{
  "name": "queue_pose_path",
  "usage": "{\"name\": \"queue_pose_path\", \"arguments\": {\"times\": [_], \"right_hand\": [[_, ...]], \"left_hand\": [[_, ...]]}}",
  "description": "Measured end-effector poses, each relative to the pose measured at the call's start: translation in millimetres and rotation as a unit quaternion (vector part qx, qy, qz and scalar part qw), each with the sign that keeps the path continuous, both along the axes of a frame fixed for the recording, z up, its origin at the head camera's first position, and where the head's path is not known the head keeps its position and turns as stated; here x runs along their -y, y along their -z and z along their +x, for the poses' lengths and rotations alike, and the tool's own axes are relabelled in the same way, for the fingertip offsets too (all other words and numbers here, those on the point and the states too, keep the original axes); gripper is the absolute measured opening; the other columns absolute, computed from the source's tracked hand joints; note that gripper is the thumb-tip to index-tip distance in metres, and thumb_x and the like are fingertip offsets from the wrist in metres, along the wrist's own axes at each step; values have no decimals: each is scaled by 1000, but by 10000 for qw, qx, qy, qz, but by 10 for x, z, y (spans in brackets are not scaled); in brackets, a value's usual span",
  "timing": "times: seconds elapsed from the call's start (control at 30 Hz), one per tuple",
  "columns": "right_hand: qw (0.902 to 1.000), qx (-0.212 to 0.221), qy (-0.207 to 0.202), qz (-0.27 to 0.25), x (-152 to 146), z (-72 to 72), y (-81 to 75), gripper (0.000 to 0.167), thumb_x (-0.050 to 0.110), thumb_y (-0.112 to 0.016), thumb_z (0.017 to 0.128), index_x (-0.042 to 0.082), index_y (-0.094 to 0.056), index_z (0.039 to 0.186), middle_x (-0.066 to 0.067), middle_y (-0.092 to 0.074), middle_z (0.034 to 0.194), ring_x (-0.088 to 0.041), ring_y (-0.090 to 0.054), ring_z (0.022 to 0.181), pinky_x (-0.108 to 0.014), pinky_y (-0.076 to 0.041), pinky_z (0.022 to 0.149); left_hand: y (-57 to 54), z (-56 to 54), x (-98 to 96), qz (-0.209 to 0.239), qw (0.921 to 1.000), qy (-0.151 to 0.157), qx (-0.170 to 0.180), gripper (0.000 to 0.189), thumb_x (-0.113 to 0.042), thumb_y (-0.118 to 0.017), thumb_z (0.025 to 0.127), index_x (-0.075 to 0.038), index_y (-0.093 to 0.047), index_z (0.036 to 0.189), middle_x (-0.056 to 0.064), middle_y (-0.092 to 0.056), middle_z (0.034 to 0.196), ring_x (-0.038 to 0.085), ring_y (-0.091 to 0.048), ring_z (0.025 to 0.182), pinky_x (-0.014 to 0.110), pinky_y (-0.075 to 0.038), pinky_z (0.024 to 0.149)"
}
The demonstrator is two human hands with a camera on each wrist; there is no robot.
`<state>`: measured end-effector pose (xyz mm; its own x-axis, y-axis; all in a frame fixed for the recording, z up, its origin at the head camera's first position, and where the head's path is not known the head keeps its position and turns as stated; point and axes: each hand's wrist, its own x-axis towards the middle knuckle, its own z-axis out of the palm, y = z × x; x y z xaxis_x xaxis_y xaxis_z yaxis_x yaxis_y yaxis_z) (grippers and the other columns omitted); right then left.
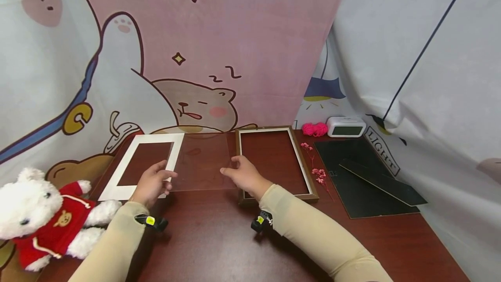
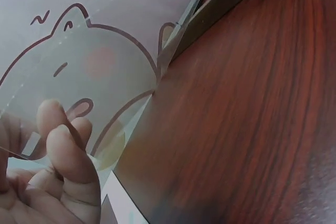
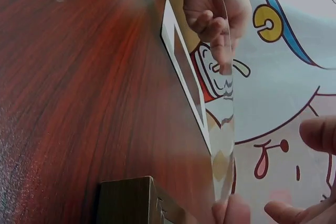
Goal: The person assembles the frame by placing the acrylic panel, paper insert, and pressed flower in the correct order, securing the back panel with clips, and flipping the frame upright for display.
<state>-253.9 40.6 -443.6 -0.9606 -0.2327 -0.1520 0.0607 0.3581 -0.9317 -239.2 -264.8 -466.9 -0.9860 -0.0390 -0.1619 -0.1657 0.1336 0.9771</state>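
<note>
A clear rectangular pane [image 1: 201,160] hangs level above the table between both hands. My left hand [image 1: 153,182] holds its left edge with bent fingers, also seen through the pane in the left wrist view. At the opposite edge my right hand [image 1: 247,178] holds the pane; in the right wrist view a fingertip [image 3: 231,211] touches its near end, with thumb and another finger spread above. Under the right hand lies an upturned picture frame [image 1: 303,160] with a pale inner rim. A white mat [image 1: 129,156] with a rectangular opening lies beneath the left hand.
A black backing board [image 1: 352,199] with a stand strip [image 1: 381,182] lies at the right. Pink dried flowers [image 1: 320,176], pink yarn [image 1: 314,129] and a white digital clock [image 1: 346,127] are behind the frame. A white teddy bear [image 1: 51,216] sits at the left.
</note>
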Motion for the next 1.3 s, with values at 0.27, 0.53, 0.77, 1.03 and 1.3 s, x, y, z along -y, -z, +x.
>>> {"name": "queue_pose_path", "arguments": {"times": [0.27, 0.53, 0.77, 1.03, 1.3], "right_hand": [[9943, 634, 135, -846, -125, -65, 40, 73, 27, -69, 102, 0, -35, 161, -19, -64, 133, -20, -68, 85, -31, -58, 70], [9943, 479, -162, -934, -260, -82, 106, 75, 17, -70, 99, 2, -35, 163, -6, -72, 97, -15, -62, 76, -30, -54, 67], [9936, 271, -364, -1039, -469, -99, 122, 76, 8, -72, 96, 2, -36, 163, -8, -73, 91, -15, -58, 74, -28, -48, 64], [9969, 209, -240, -718, -753, -93, 116, 73, 6, -71, 98, 6, -38, 163, -17, -77, 105, -15, -63, 75, -29, -51, 67], [9986, 156, -234, -440, -1099, -103, 92, 72, 5, -67, 100, 5, -35, 164, -13, -78, 102, -16, -61, 74, -27, -50, 63]], "left_hand": [[-33, 153, -52, 202, 9989, -53, -422, 67, -5, -45, 108, 1, -14, 167, -6, -71, 96, 7, -53, 58, 24, -51, 55], [-55, 272, -198, 561, 9961, -102, -667, 68, 3, -39, 105, -1, -12, 168, -10, -70, 94, 8, -54, 58, 24, -52, 54], [-66, 294, -355, 693, 9950, 139, -706, 69, 4, -40, 105, -4, -13, 168, -9, -70, 96, 8, -56, 57, 25, -52, 53], [10, 231, -545, 655, 9944, 530, -632, 72, 3, -44, 106, -7, -12, 169, -2, -70, 100, 10, -59, 58, 26, -54, 54], [93, 129, -779, 615, 9913, 901, -736, 71, 0, -51, 107, -7, -16, 168, 6, -70, 98, 13, -58, 60, 28, -53, 56]]}}
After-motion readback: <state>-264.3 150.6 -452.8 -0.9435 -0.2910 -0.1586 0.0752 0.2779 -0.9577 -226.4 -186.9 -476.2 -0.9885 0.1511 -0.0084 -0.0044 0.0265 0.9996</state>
